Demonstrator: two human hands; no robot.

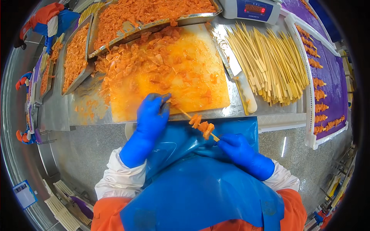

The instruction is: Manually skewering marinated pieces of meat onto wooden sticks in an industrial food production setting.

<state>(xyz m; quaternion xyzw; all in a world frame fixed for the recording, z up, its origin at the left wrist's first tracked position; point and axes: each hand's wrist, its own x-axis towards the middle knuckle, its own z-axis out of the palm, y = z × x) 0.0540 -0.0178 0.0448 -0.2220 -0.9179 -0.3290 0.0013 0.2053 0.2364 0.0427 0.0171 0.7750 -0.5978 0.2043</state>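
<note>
My right hand (236, 149), in a blue glove, pinches the broad end of a bamboo skewer (185, 113) in front of my apron. Several pieces of orange marinated meat (202, 126) are threaded along the skewer's middle. Its thin end points up and left toward my left hand (153, 113), also blue-gloved, with darker stained fingertips. Between those fingertips is a small piece of meat (171, 101), close to the skewer's tip; whether the tip has pierced it I cannot tell. Beyond the left hand, loose marinated meat (133, 63) is heaped on a wet cutting board (216, 86).
A white-handled knife (246, 92) lies right of the board, beside a pile of bamboo skewers (269, 63). Metal trays of meat (154, 15) stand behind and left. A scale (250, 10) is at the back; a purple-lined tray (331, 84) at right holds finished skewers. Co-workers are at far left.
</note>
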